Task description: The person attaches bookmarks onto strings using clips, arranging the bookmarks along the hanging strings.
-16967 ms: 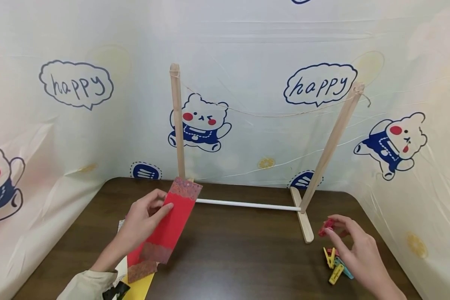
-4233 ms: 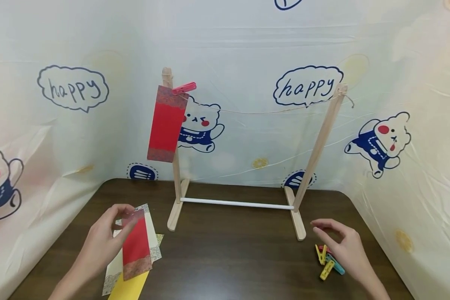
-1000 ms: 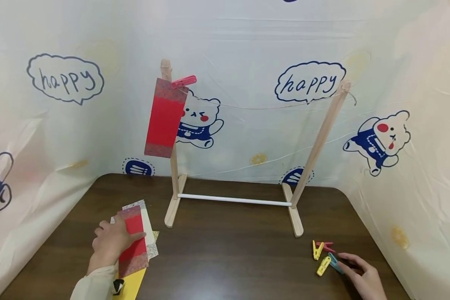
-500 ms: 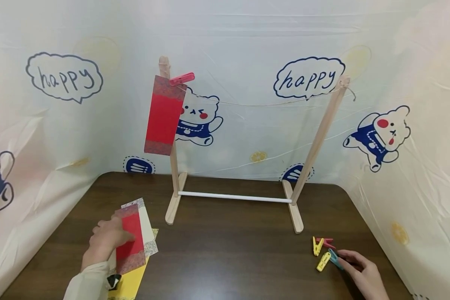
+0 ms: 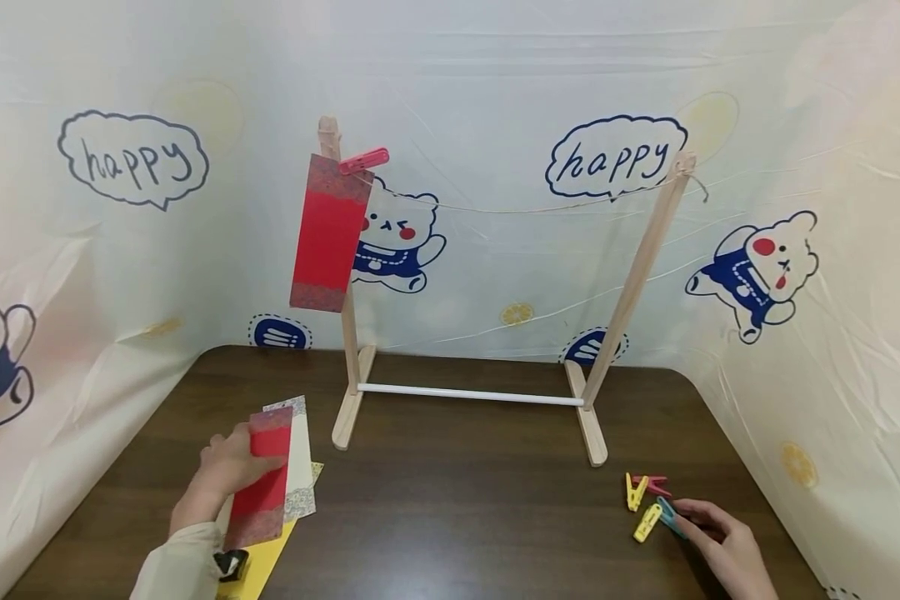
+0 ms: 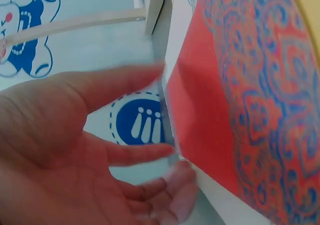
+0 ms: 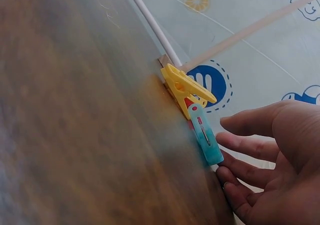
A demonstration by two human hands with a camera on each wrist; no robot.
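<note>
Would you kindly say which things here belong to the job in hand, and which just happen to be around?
Apparently part of the job: hung red card, pink clip holding it, string, wooden stand, pile of cards, loose clips.

Merely around: brown table, printed backdrop.

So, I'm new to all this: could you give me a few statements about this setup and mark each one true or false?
1. A pink clip is at the top of a hanging red sheet. True.
2. Both hands are up at the string. False: the left hand is at another red sheet low on the left, and the right hand is beside the blue clip.
3. Two yellow clips are on the table. True.
4. A black rod spans the wooden stand near its base. False: a white rod does.
</note>
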